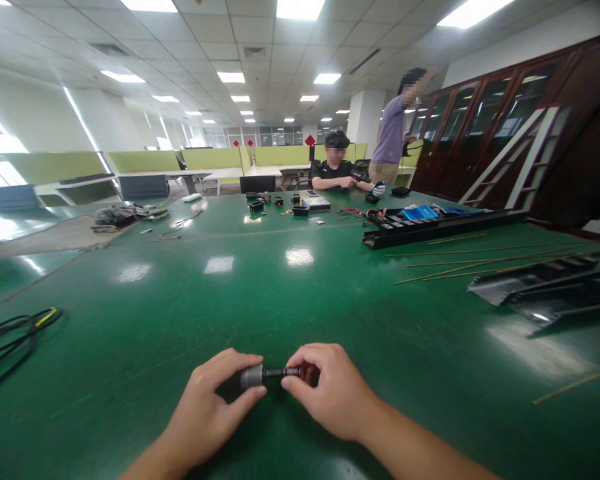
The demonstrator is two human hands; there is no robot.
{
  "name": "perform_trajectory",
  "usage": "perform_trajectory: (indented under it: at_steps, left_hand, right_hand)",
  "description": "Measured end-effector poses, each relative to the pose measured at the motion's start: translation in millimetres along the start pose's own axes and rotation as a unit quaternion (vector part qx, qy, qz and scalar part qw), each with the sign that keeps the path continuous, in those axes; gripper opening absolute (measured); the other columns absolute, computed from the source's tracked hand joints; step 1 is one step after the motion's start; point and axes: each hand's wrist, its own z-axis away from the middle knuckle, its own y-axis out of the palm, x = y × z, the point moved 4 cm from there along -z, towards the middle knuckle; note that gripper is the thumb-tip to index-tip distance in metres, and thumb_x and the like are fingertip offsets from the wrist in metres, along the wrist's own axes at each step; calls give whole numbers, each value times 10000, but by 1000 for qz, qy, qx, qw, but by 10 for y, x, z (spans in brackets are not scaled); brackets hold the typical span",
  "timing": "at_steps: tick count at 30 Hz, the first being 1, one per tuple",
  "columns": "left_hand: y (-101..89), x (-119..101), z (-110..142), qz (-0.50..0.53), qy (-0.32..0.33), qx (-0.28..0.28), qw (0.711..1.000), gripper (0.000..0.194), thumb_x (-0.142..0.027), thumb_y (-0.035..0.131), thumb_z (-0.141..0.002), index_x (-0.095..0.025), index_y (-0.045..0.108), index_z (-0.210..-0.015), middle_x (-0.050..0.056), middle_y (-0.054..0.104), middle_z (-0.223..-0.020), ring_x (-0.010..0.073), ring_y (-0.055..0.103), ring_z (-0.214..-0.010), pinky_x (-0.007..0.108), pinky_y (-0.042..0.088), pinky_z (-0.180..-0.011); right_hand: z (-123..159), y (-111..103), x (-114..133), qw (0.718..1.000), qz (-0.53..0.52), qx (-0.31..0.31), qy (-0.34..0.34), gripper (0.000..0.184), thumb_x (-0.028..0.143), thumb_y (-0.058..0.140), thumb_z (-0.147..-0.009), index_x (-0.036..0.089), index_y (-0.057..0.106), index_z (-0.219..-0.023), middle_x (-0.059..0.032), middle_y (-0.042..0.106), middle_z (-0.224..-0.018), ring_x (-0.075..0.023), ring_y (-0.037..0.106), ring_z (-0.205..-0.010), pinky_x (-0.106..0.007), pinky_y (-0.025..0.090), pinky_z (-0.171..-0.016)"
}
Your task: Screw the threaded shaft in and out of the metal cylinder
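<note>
Low in the middle of the view, my left hand pinches a short grey metal cylinder between thumb and fingers. A thin dark shaft sticks out of its right end, and the two look like one tool piece, perhaps a hole saw, though I cannot tell for sure. My right hand is closed on the shaft's far end, where a small metal tip shows between thumb and forefinger. Both hands are just above the green tabletop, the piece lying level between them.
Black cable lies coiled at the left. On the right are dark metal channels, thin rods and a long black tray. Across the table sits a person near small black parts; another person stands behind, near a ladder.
</note>
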Motion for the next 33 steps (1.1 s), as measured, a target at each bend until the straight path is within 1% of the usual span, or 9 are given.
perform_trajectory:
  at_steps: [7,13,20,25,33]
  left_hand:
    - [-18,7,15,-9,-1,5,1000,241,-342,703,-867,-268,668,-1094,7,708,-908,170,676,-811,254,537,-730]
    - [-10,22,-5,-8,-3,-2,1000,246,-349,708,-858,-245,683,-1079,33,718,-922,185,683,-823,265,547,-747]
    - [-2,50,10,-2,-4,8,1000,251,-348,697,-869,-246,668,-1096,33,706,-910,183,674,-810,264,534,-724]
    - [1,73,32,-2,-15,14,1000,251,-346,704,-866,-264,657,-1099,14,700,-921,177,670,-829,274,528,-753]
    - [-10,95,25,-1,-16,5,1000,263,-349,714,-859,-275,653,-1104,0,703,-934,172,672,-848,271,518,-776]
  right_hand:
    - [4,-6,8,1000,0,-3,-2,49,216,689,-780,186,724,-763,2,667,-662,-134,593,-607,-237,411,-591]
    - [3,-11,13,1000,8,1,0,43,219,697,-776,186,721,-764,-1,668,-663,-141,598,-617,-243,414,-603]
    - [8,-22,13,1000,7,1,-5,37,215,695,-779,189,716,-762,5,660,-659,-137,592,-611,-242,413,-602]
    - [3,-23,5,1000,4,0,-12,35,213,697,-778,186,716,-768,5,659,-659,-137,593,-611,-240,415,-600]
    - [12,-41,9,1000,-2,-4,-9,36,205,690,-779,183,715,-764,5,662,-665,-135,597,-618,-237,419,-606]
